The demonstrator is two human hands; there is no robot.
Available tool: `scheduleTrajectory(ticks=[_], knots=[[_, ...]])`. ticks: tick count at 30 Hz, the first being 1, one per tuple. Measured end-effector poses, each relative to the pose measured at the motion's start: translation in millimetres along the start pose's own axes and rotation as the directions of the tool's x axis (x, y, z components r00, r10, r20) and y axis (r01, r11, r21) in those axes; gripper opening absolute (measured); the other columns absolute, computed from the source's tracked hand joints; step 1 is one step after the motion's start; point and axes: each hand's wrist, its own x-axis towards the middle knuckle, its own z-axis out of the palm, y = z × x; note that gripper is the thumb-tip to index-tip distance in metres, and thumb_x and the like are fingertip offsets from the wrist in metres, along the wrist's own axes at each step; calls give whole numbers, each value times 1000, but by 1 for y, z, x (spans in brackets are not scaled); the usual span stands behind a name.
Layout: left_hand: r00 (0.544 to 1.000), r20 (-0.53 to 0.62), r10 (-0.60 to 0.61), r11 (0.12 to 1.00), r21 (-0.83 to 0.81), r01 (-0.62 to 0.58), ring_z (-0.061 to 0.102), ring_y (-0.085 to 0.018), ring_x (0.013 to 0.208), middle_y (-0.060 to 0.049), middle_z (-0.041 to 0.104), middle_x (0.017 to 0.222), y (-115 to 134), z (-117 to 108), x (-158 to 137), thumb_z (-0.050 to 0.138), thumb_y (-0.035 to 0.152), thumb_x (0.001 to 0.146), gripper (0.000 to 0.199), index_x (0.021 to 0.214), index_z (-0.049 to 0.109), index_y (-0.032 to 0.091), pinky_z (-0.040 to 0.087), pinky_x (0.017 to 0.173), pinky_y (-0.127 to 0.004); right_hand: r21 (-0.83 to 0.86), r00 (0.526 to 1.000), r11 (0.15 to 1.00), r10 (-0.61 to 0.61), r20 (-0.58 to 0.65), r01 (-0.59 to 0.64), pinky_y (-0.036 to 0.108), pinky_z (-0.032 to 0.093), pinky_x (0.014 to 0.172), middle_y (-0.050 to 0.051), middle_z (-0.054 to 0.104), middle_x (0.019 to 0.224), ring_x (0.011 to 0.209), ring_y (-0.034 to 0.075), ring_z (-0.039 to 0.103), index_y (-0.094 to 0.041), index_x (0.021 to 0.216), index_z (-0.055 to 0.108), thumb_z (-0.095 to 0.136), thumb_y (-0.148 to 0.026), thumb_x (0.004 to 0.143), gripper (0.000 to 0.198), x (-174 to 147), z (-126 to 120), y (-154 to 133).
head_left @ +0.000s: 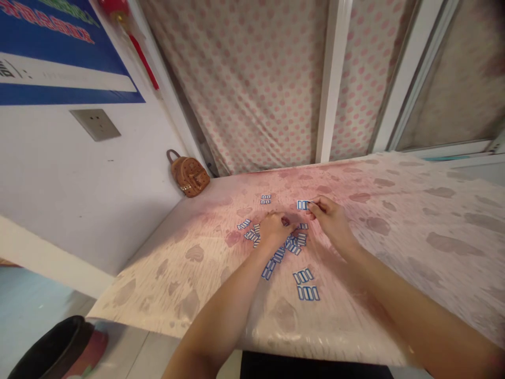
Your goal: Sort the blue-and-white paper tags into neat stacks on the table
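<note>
My right hand (330,216) pinches a small white card with blue-outlined bars (303,205) between thumb and fingers, just above the table. To its left, my left hand (275,227) is curled low over a loose pile of similar cards (292,245). Its fingertips are partly hidden, and I cannot make out what they hold. Another card (303,226) lies beside the left fingertips. More cards (252,235) spread out left of that hand, some overlapping. Two cards (308,292) lie nearer to me, and a small group (265,199) lies farther back.
A pink-and-cream patterned cloth (371,295) covers the table. At the back left corner a small brown backpack-shaped bag (190,176) leans by the wall. Behind the table hangs a dotted curtain (252,89). A dark-mouthed bin (59,350) stands on the floor at left.
</note>
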Motion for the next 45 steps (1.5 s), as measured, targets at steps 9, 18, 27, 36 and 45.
scheduleTrajectory(ticks=[9, 18, 27, 36, 45], knots=[[998, 60, 4, 999, -52, -1, 64, -20, 88, -5, 73, 88, -2, 11, 3, 74, 31, 77, 12, 82, 74, 20, 49, 82, -30, 11, 1000, 1000, -21, -19, 22, 29, 41, 58, -2, 58, 59, 56, 16, 54, -22, 71, 57, 57, -32, 81, 14, 3, -1, 9], [1000, 18, -1, 983, -185, 4, 64, -19, 88, -5, 72, 91, -24, -22, 3, 74, 32, 78, 17, 87, 72, 17, 48, 83, -30, 45, 999, 999, 13, -30, -11, 28, 44, 57, 0, 62, 64, 56, 14, 55, -23, 71, 56, 62, -32, 84, 17, 6, -2, 8], [999, 48, 13, 993, -118, -8, 60, -23, 102, -8, 68, 103, -37, -74, -2, 79, 33, 71, 29, 96, 73, 18, 45, 92, -33, 37, 999, 999, 38, -39, -37, 30, 43, 59, 0, 61, 65, 57, 14, 55, -23, 70, 56, 60, -25, 83, 14, 6, -3, 4], [686, 635, 356, 924, -350, -156, 60, -14, 66, 0, 66, 69, 9, -54, -34, 82, 32, 64, 21, 76, 72, 19, 39, 56, -23, 47, 999, 998, 34, -34, -32, 30, 44, 58, 1, 62, 64, 55, 14, 54, -24, 69, 56, 63, -34, 82, 18, 5, -3, 3], [634, 638, 437, 897, -363, -252, 60, -15, 72, 0, 67, 74, 18, -41, -38, 80, 24, 65, 15, 76, 70, 22, 41, 63, -25, 37, 999, 998, 46, -26, -45, 32, 43, 58, 1, 59, 63, 55, 14, 52, -24, 69, 54, 60, -24, 84, 16, 5, -2, 2]])
